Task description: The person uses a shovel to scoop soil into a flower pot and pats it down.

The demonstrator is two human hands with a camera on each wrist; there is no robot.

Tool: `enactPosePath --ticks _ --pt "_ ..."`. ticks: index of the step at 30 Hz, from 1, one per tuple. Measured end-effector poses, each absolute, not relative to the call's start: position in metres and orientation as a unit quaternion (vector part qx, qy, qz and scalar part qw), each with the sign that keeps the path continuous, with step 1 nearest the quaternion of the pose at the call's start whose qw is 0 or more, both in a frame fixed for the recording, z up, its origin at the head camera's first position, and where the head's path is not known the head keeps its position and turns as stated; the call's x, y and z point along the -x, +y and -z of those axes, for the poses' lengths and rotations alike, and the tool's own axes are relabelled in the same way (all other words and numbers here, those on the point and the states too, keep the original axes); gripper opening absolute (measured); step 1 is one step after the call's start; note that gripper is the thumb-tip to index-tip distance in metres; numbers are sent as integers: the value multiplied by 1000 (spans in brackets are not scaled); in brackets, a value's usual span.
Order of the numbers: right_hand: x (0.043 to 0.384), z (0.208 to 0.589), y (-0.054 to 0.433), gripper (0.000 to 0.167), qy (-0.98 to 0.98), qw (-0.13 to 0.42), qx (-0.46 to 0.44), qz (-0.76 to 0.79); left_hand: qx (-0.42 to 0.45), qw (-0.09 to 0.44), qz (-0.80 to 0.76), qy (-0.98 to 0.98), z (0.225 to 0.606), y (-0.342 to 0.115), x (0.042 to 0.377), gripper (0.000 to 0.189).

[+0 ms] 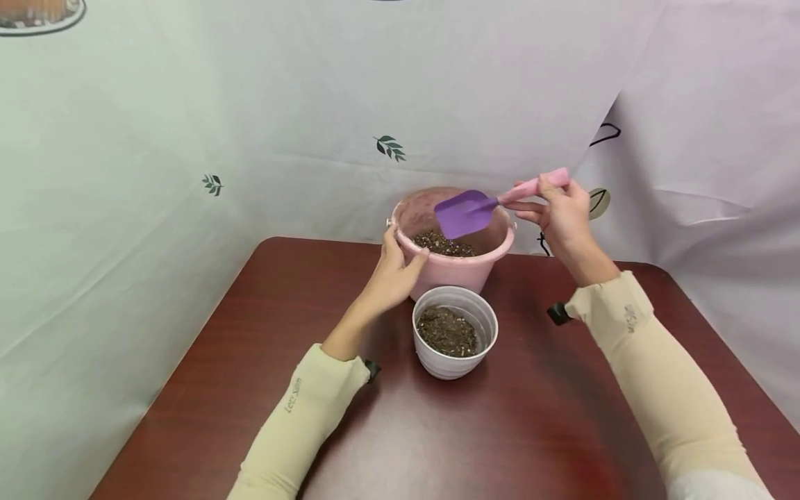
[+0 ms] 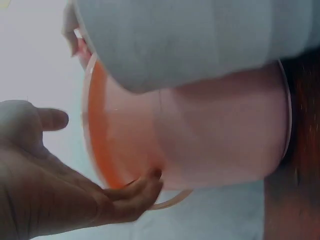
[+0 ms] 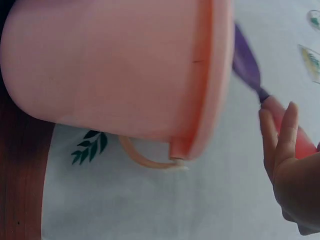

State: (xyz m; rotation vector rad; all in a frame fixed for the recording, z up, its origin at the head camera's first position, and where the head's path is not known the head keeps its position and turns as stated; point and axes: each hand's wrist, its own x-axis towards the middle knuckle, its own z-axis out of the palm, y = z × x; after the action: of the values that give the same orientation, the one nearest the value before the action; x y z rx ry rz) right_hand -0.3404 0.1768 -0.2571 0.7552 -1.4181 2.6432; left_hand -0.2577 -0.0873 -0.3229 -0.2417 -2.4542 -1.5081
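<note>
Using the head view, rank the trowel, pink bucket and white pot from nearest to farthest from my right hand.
1. Trowel: held in the right hand.
2. Pink bucket: left of that hand, behind the pot.
3. White pot: also left, in front of the bucket.

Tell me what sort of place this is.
Likely a makeshift indoor potting spot: a dark red table beside printed sheeting, bearing a pink bucket and a white pot, both holding soil.
</note>
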Motion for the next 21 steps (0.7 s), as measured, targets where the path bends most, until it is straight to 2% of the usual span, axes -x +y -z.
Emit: enactPosePath --ticks 5,10,14,19,21 --pt "362 263 154 17 -517 37 -194 -833 39 157 569 -806 331 -77 264 74" --pt "376 271 138 11 -587 76 -155 -791 21 160 568 -807 334 -72 268 67" --pt "382 275 128 7 -615 101 -191 -759 16 160 559 -813 334 -73 270 67" --pt "385 275 121 24 -658 107 -271 -694 24 162 547 -821 334 -73 274 68" --pt "386 275 119 26 -682 108 -290 -663 22 164 543 -824 335 -73 274 68"
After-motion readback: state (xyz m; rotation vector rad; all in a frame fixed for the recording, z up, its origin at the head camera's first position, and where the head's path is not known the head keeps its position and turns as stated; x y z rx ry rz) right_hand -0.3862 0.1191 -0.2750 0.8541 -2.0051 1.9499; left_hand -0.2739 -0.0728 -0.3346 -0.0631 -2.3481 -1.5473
